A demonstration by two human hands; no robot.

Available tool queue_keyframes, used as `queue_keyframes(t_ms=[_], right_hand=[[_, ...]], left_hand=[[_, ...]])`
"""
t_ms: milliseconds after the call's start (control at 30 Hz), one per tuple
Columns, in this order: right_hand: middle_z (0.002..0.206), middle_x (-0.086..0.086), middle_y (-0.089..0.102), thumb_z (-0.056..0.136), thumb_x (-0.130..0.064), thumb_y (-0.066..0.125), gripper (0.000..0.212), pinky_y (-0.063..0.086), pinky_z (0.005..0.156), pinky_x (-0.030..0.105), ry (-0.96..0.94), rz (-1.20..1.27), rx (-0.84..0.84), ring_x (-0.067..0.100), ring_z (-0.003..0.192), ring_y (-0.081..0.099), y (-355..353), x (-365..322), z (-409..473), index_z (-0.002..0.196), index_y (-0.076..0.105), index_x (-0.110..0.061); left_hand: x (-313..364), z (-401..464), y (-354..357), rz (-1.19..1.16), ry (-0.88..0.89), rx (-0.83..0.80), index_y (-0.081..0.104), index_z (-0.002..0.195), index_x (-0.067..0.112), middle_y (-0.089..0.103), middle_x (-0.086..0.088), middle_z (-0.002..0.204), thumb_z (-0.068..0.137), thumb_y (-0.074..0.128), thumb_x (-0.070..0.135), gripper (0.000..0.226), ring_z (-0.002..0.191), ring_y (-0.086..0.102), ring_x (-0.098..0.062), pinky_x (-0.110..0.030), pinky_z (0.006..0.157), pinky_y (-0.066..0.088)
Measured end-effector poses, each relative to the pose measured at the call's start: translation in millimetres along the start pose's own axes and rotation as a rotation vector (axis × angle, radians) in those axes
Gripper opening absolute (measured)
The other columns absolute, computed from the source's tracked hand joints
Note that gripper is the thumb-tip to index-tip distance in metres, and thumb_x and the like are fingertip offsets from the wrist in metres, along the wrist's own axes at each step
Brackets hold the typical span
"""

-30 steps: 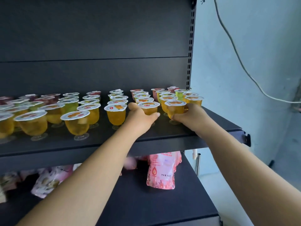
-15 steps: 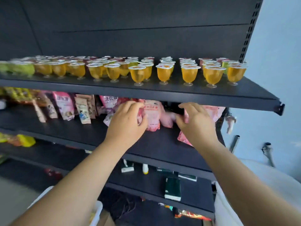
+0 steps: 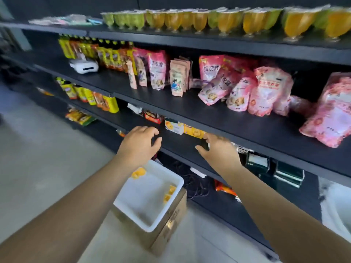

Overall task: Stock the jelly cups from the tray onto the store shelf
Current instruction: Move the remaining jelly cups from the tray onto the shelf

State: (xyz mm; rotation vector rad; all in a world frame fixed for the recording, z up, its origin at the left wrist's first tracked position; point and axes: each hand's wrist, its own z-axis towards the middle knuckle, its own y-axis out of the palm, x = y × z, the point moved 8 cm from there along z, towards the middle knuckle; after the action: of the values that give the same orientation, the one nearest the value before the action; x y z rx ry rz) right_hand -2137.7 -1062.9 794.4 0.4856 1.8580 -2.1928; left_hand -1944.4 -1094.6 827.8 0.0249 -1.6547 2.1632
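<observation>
Rows of orange and green jelly cups [image 3: 224, 19] stand on the top black shelf [image 3: 247, 41]. Below, a white tray [image 3: 148, 194] sits on a cardboard box [image 3: 167, 226] on the floor. A few orange jelly cups lie in it: one at its far left corner [image 3: 138, 172], others by its right rim [image 3: 170, 193]. My left hand [image 3: 139, 146] hovers above the tray's far edge, fingers loosely spread, holding nothing. My right hand [image 3: 218, 150] hangs in front of the lower shelf, fingers relaxed and empty.
Pink snack bags [image 3: 247, 88] fill the second shelf, with a white device [image 3: 84, 67] at its left. Yellow packets [image 3: 89, 95] and small boxes [image 3: 182, 128] sit on lower shelves. Dark green boxes [image 3: 275, 168] lie at right. Pale floor spreads at left.
Both hands let go of the cups on the top shelf and dropped down past the snack shelf. My view swung down and left, bringing the tray on the box into sight.
</observation>
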Motion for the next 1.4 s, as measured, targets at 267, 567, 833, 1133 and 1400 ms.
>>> queue_keyframes(t_ms=[267, 567, 833, 1133, 1400], right_hand=[[0.108, 0.013, 0.064, 0.092, -0.036, 0.049, 0.025, 0.037, 0.069, 0.027, 0.278, 0.068, -0.276, 0.029, 0.101, 0.058, 149, -39, -6, 0.102, 0.058, -0.015], [0.119, 0.012, 0.061, 0.094, -0.035, 0.047, 0.040, 0.042, 0.080, 0.029, 0.598, 0.185, -0.497, 0.029, 0.112, 0.054, 300, -3, 12, 0.121, 0.056, -0.008], [0.104, 0.016, 0.062, 0.092, -0.034, 0.048, 0.031, 0.039, 0.080, 0.030, 0.891, 0.330, -0.646, 0.031, 0.106, 0.055, 440, 17, 38, 0.104, 0.058, -0.007], [0.106, 0.014, 0.060, 0.093, -0.031, 0.047, 0.040, 0.039, 0.090, 0.028, 1.299, 0.385, -0.638, 0.027, 0.116, 0.053, 562, 53, 37, 0.121, 0.053, -0.003], [0.110, 0.005, 0.064, 0.087, -0.039, 0.055, 0.038, 0.043, 0.083, 0.026, 1.521, 0.434, -0.282, 0.023, 0.104, 0.059, 625, 75, 29, 0.112, 0.060, -0.010]], left_hand=[[-144, -20, 68, -0.043, -0.069, -0.266, 0.062, 0.113, 0.006, 0.065, -0.010, 0.112, 0.087, 0.040, 0.036, 0.045, 0.107, 0.056, -0.029, -0.032, 0.088, 0.044], [-233, -33, 208, -0.102, -0.223, -0.605, 0.058, 0.117, 0.010, 0.064, -0.004, 0.117, 0.092, 0.049, 0.030, 0.033, 0.110, 0.055, -0.021, -0.029, 0.090, 0.043], [-294, -37, 329, -0.186, -0.481, -0.867, 0.056, 0.121, 0.011, 0.060, -0.006, 0.125, 0.093, 0.049, 0.031, 0.036, 0.118, 0.053, -0.021, -0.026, 0.095, 0.038], [-370, -16, 437, -0.253, -0.671, -0.890, 0.061, 0.115, 0.004, 0.062, -0.011, 0.121, 0.096, 0.045, 0.028, 0.034, 0.115, 0.054, -0.025, -0.025, 0.089, 0.039], [-453, 8, 521, -0.420, -0.925, -0.776, 0.053, 0.063, 0.009, 0.055, -0.021, 0.069, 0.089, 0.050, 0.038, 0.039, 0.086, 0.055, -0.044, -0.033, 0.065, 0.038]])
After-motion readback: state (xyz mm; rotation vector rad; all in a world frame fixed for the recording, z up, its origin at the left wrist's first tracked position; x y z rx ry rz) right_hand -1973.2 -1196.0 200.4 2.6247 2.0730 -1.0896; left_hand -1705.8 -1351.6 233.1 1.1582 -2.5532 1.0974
